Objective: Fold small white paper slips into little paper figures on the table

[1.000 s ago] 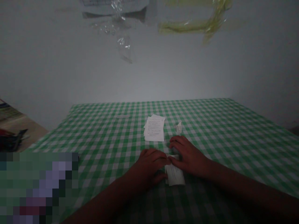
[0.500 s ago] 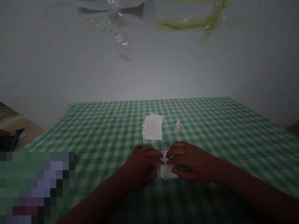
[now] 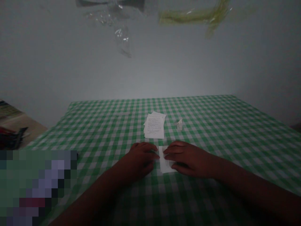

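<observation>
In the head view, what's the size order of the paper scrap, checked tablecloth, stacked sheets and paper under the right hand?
1. Checked tablecloth
2. Stacked sheets, paper under the right hand: unsure; the paper is nearer, partly covered
3. Paper scrap

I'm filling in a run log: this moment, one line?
left hand beside small white printed sheets | right hand over them | beyond: overlapping white printed pages, crumpled white scrap

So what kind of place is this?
Probably a plain indoor room, perhaps at home: a checked cloth covers the table, the wall behind is bare-painted, and yellow tape is stuck on it.
</observation>
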A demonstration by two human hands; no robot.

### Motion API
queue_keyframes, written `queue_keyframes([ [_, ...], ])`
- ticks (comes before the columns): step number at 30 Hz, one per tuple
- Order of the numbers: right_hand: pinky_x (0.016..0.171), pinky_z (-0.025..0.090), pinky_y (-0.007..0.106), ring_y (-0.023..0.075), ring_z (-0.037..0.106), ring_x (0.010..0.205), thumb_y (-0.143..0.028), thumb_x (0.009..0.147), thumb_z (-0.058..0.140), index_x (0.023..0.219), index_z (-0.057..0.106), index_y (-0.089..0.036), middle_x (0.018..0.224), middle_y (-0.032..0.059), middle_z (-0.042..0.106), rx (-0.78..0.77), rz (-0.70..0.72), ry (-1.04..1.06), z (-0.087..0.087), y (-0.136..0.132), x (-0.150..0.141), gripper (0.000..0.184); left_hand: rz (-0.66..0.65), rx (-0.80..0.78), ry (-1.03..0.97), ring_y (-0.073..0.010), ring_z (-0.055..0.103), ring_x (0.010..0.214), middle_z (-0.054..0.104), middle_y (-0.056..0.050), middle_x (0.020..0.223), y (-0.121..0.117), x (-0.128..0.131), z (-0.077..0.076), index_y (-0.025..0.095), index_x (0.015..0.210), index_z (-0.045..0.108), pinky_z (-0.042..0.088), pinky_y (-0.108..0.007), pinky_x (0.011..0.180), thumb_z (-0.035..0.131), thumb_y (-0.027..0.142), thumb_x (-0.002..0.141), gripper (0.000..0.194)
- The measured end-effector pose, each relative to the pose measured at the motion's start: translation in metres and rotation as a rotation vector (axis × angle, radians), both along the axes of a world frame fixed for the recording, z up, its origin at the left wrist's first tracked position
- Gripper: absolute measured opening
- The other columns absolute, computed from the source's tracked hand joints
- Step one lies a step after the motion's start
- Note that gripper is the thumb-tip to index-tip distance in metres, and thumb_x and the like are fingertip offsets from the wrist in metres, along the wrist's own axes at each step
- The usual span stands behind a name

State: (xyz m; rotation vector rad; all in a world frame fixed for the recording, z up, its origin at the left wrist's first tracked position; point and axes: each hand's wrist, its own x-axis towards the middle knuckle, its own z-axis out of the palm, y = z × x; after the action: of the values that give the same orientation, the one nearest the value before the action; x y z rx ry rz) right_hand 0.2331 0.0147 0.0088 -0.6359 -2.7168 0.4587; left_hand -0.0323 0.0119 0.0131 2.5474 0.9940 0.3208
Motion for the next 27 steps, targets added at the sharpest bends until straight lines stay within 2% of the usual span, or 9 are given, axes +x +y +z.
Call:
queue_keyframes([
  [6, 0.106, 0.038, 0.044, 0.0229, 0.052, 0.119, -0.027, 0.094, 0.053, 0.130, 0.058, -0.016, 0.125, 0.0088, 0.064, 0.026, -0.004, -0.013, -0.0037, 0.0012, 0.0002, 0.038, -0.023, 0.004, 0.041, -0.0256, 0.052, 0.120, 0.059, -0.003, 0.128, 0.0015, -0.0004, 0.0001, 0.027, 0.113, 0.067, 0.038, -0.047, 0.103, 0.060, 0.008, 0.080, 0.039],
  [13, 0.108, 0.036, 0.043, 0.0238, 0.050, 0.121, -0.028, 0.095, 0.053, 0.132, 0.057, -0.017, 0.128, 0.0071, 0.063, 0.017, -0.022, -0.037, -0.0040, 0.0009, -0.0010, 0.039, -0.023, 0.012, 0.037, -0.0244, 0.051, 0.122, 0.058, -0.001, 0.129, 0.0014, -0.0001, -0.0008, 0.029, 0.114, 0.066, 0.036, -0.046, 0.106, 0.058, 0.008, 0.081, 0.039],
  [27, 0.107, 0.037, 0.044, 0.0235, 0.050, 0.122, -0.027, 0.093, 0.055, 0.130, 0.058, -0.019, 0.127, 0.0067, 0.063, 0.017, -0.034, -0.003, -0.0054, 0.0011, -0.0009, 0.038, -0.030, 0.008, 0.035, -0.0228, 0.049, 0.125, 0.058, -0.001, 0.131, 0.0019, -0.0030, -0.0025, 0.029, 0.117, 0.064, 0.034, -0.045, 0.109, 0.055, 0.001, 0.077, 0.049],
])
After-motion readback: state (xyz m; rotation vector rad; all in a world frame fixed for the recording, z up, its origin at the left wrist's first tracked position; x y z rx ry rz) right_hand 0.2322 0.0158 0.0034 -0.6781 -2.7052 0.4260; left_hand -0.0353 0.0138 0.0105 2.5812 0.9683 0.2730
